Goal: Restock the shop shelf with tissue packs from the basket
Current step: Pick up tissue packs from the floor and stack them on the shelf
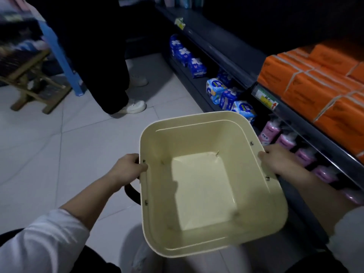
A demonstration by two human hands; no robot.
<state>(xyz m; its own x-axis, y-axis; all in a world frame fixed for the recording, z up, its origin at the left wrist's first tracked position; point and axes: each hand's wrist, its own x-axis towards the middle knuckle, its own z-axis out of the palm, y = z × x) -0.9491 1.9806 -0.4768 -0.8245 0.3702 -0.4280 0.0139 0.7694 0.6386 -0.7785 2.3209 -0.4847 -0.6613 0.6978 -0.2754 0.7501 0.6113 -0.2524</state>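
A cream plastic basket (256, 217) fills the middle of the view, held above the floor, and nothing lies inside it. My left hand (128, 169) grips its left rim, with a dark handle (133, 194) hanging just below. My right hand (279, 159) grips the right rim. Orange tissue packs (315, 89) are stacked in rows on the dark shelf (307, 123) at the right, level with the basket's far right corner.
Blue and white packs (195, 67) and pink packs (269, 133) line the lower shelf. Another person's legs in dark trousers and white shoes (134, 107) stand ahead on the tiled floor. A wooden stool (33, 83) and a blue post (63, 60) are at the left.
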